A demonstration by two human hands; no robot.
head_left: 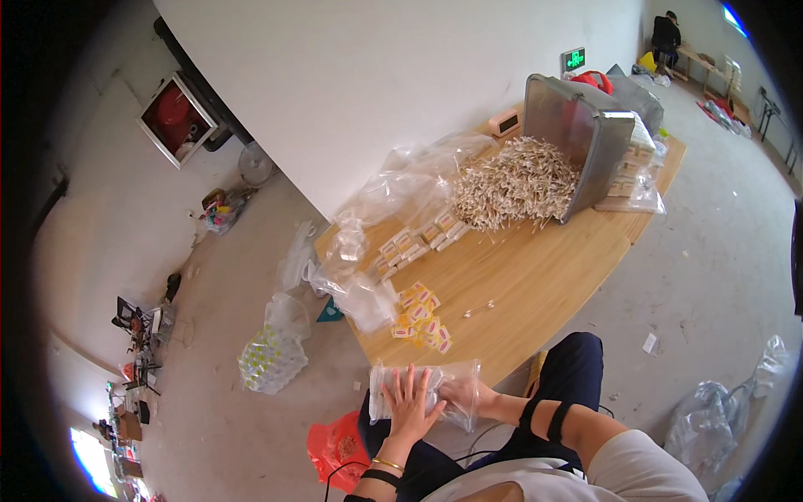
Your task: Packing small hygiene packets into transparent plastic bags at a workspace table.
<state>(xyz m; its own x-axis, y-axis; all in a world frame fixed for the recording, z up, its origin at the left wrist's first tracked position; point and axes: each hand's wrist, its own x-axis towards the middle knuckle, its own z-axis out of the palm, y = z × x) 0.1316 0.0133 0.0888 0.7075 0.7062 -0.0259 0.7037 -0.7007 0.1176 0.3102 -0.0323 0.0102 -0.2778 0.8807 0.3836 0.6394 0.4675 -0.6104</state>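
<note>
Clear flat plastic bag (pixel 381 403): long axis left to right
Left hand (pixel 409 408): fingers spread over its left half
Right hand (pixel 462 394): at its right end, grip unclear

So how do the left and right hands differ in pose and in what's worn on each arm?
The left hand lies with fingers extended across the clear bag, while the right hand has its fingers bent and partly hidden. The left wrist has a gold-coloured bracelet; none shows on the right. Both hands are bare and at the same bag, and both forearms wear black bands.
</note>
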